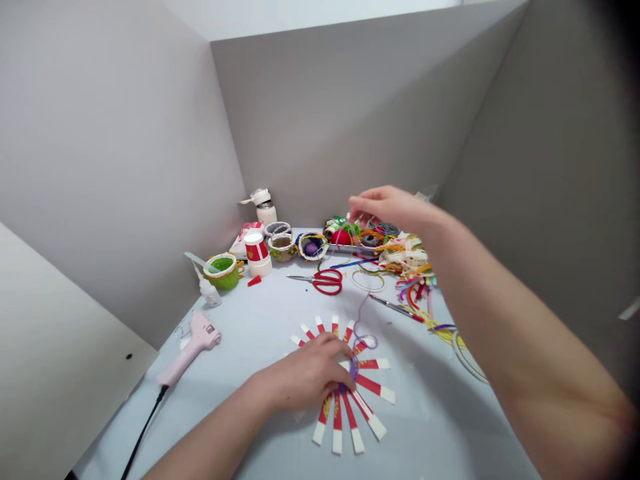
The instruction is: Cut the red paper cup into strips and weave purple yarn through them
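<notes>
A paper cup cut into red and white strips (369, 385) lies splayed like a sunburst on the table. My left hand (320, 370) is closed on its middle, thumb and fingers around the base, covering part of it. Purple yarn (354, 368) is wound about that base, and a loose purple strand curls up and away from it. Raised over the back of the table, my right hand (383, 205) has its fingers pinched together. A thin purple strand shows just under its fingertips, in front of the yarn pile.
Red-handled scissors (327, 281) and a pen (395, 307) lie beyond the cup. A pink glue gun (193, 350) with a black cord is at left. Small woven baskets (283, 247), a white-and-red cup (258, 257) and colourful yarn (405, 257) stand behind. Grey panels enclose the table.
</notes>
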Tool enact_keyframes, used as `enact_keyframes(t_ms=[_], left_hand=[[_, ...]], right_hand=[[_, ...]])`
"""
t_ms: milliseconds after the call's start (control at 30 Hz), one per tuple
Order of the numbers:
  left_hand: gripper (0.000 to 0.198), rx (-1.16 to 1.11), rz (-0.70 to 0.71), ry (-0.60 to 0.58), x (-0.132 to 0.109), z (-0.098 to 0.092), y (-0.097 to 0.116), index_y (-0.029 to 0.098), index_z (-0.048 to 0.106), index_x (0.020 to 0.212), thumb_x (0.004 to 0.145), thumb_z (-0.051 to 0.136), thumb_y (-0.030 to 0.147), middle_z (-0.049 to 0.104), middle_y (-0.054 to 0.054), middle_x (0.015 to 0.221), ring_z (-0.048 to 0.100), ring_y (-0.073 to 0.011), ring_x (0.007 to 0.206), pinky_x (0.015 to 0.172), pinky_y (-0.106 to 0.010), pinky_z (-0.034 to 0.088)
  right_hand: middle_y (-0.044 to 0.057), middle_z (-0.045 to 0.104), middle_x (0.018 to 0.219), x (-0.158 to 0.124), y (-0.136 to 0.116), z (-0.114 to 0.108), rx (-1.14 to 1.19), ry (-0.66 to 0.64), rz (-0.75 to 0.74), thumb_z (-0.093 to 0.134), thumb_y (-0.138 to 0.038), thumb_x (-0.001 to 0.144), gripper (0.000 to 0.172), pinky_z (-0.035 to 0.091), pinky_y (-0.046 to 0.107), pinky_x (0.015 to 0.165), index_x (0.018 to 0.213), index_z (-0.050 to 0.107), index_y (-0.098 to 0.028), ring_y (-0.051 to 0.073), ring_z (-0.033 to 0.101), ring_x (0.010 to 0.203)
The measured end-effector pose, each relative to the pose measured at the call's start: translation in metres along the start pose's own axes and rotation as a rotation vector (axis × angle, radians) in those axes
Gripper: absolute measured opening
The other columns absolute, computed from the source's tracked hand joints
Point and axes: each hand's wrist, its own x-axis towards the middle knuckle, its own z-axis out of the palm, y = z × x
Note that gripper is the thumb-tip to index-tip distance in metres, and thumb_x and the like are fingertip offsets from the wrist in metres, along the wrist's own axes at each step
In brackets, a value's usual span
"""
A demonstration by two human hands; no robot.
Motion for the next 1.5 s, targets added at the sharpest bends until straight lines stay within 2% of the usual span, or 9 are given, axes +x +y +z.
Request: enact_keyframes(t_ms=[67,200,300,400,633,733,1000,1233,1500], left_hand=[[0.028,0.005,0.004,0.005,0.000,0.000,0.000,0.022,0.076,0.102,0.087,0.059,0.006,0.058,-0.008,0.131,0.048,-0.0272,0.122,0.104,-0.041,0.043],[0.024,0.010,0.015,0.010,0.001,0.002,-0.001,0.022,0.076,0.100,0.088,0.061,0.008,0.059,-0.008,0.130,0.049,-0.0260,0.120,0.105,-0.039,0.042],[0.021,0.021,0.018,0.012,0.001,0.003,-0.002,0.022,0.076,0.100,0.090,0.060,0.012,0.059,-0.008,0.129,0.049,-0.0262,0.121,0.107,-0.038,0.041],[0.023,0.026,0.018,0.022,0.001,0.003,-0.002,0.024,0.076,0.103,0.091,0.059,0.013,0.059,-0.007,0.129,0.049,-0.0264,0.121,0.106,-0.038,0.041],[0.024,0.018,0.003,0.020,0.002,0.003,-0.002,0.024,0.076,0.104,0.091,0.060,0.013,0.060,-0.008,0.126,0.049,-0.0269,0.120,0.105,-0.038,0.042],[0.023,0.021,0.004,0.017,0.003,0.002,-0.002,0.023,0.076,0.105,0.091,0.060,0.014,0.060,-0.007,0.127,0.048,-0.0265,0.120,0.107,-0.036,0.041],[0.026,0.035,0.019,0.000,0.002,0.005,-0.005,0.022,0.075,0.106,0.089,0.059,0.011,0.059,-0.008,0.127,0.048,-0.0271,0.121,0.107,-0.037,0.041],[0.026,0.008,0.024,0.024,0.003,0.009,-0.008,0.022,0.076,0.106,0.089,0.059,0.011,0.058,-0.008,0.128,0.048,-0.0261,0.118,0.107,-0.037,0.042],[0.024,0.019,0.024,0.028,0.002,0.007,-0.007,0.021,0.076,0.104,0.088,0.061,0.011,0.059,-0.008,0.127,0.048,-0.0264,0.119,0.109,-0.037,0.041]], right_hand=[[0.008,0.072,0.082,0.012,0.018,0.033,-0.323,0.084,0.045,0.052,-0.040,0.099,0.034,0.049,0.027,0.063,0.091,0.070,-0.013,0.017,0.066,0.072],[0.007,0.074,0.092,0.030,0.037,0.115,-0.424,-0.031,-0.016,0.072,-0.027,0.086,0.009,0.052,0.029,0.074,0.085,0.073,-0.019,0.023,0.069,0.086],[0.011,0.067,0.122,0.038,0.043,0.159,-0.509,0.000,-0.022,0.069,-0.033,0.090,0.022,0.054,0.036,0.086,0.109,0.070,-0.022,0.025,0.065,0.102],[0.009,0.061,0.129,0.054,0.048,0.178,-0.587,0.024,-0.011,0.060,-0.037,0.097,0.028,0.054,0.042,0.092,0.120,0.063,-0.022,0.021,0.062,0.108],[0.022,0.059,0.128,0.111,0.044,0.169,-0.664,0.098,0.005,0.043,-0.012,0.099,0.031,0.048,0.039,0.096,0.119,0.067,-0.013,0.030,0.051,0.126],[0.020,0.060,0.125,0.125,0.041,0.168,-0.657,0.056,0.008,0.045,-0.009,0.096,0.031,0.049,0.036,0.093,0.115,0.069,-0.015,0.029,0.054,0.122],[0.020,0.056,0.135,0.137,0.063,0.146,-0.566,0.084,0.151,0.058,-0.015,0.090,0.042,0.047,0.028,0.091,0.131,0.059,-0.011,0.024,0.063,0.111],[0.021,0.072,0.106,0.143,0.078,0.142,-0.429,0.042,0.319,0.069,-0.038,0.088,0.037,0.050,0.031,0.088,0.106,0.073,-0.006,0.029,0.066,0.107],[0.010,0.062,0.125,0.148,0.071,0.143,-0.110,0.074,0.413,0.062,-0.036,0.097,0.034,0.056,0.043,0.090,0.125,0.061,-0.016,0.022,0.064,0.106]])
